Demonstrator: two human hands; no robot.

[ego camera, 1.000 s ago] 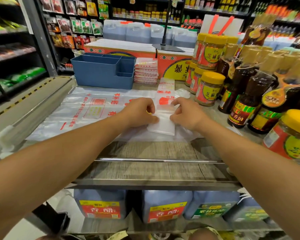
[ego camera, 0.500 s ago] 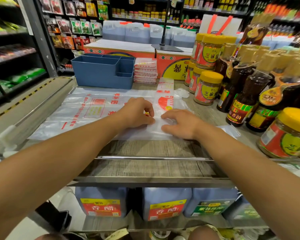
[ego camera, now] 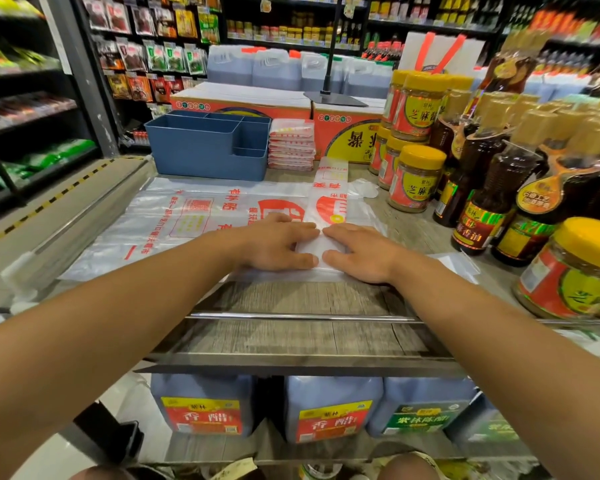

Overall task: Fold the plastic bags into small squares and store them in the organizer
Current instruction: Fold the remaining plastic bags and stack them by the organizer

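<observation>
The plastic bag (ego camera: pixel 328 206) I am folding is a narrow strip, printed in red, lying on the shelf top (ego camera: pixel 291 299) and running from under my hands back toward the far edge. Its near end is doubled into a thicker white pad, and I press that pad flat near the front edge of the shelf top. My left hand (ego camera: pixel 278 242) lies palm down on it with the fingers straight and close together, pointing right. My right hand (ego camera: pixel 357 249) mirrors it, fingers straight and flat, pointing left, so the fingertips of both hands nearly meet over the fold. Neither hand pinches anything.

Under the strip, spread toward the left edge, lies a flat sheet of unfolded bags (ego camera: pixel 174 220) with red print. At the far edge stands the blue organizer (ego camera: pixel 208 147), its compartments open at the top; I cannot see inside them. Just to its right sits a stack of folded bags (ego camera: pixel 291 143), touching or nearly touching its side. Along the right edge stand yellow-lidded jars (ego camera: pixel 416 178) and dark sauce bottles (ego camera: pixel 489 199).
</observation>
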